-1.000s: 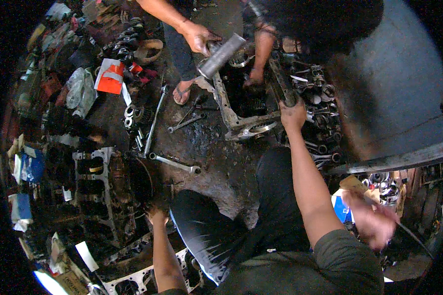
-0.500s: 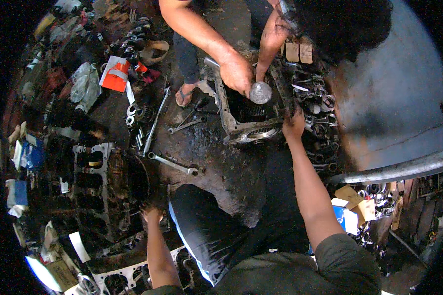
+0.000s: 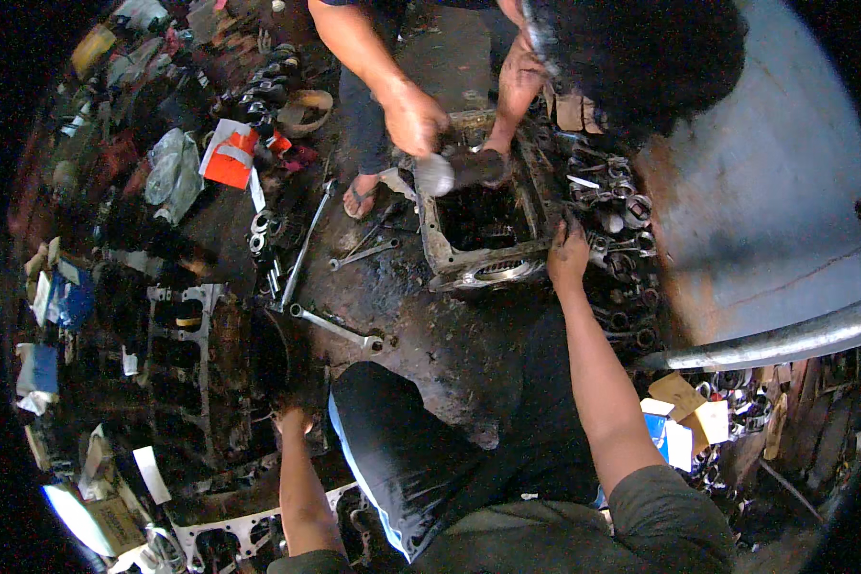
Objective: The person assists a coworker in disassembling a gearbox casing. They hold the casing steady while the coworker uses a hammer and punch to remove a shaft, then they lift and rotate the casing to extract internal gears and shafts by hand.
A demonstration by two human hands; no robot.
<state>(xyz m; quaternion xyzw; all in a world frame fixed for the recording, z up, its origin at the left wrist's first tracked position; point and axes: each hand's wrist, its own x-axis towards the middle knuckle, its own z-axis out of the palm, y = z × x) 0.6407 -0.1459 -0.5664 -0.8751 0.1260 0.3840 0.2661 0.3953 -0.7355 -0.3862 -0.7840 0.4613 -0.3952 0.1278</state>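
My right hand (image 3: 569,256) grips the near right edge of an open metal engine block (image 3: 440,251), fingers over its rim. Low on the left, my left hand (image 3: 295,421) rests at the edge of a dark greasy engine block (image 3: 206,383); its fingers are lost in shadow. Across from me, a co-worker's hand (image 3: 416,120) holds a hammer (image 3: 434,176) with a round metal face, above the block's left side. The co-worker's other hand (image 3: 496,158) reaches to the block's far part, beside a dark cylindrical shape. Much of the block's inside is dark.
A combination wrench (image 3: 335,327) and a long wrench (image 3: 308,244) lie on the oily floor left of the block. Connecting rods (image 3: 622,239) line its right side, by a large grey metal sheet (image 3: 765,210). A pale gasket (image 3: 258,517) lies near my left forearm.
The co-worker's hammer has moved left, from over the block's middle to its left side. My right hand stays on the block's edge, and my left hand has barely moved.
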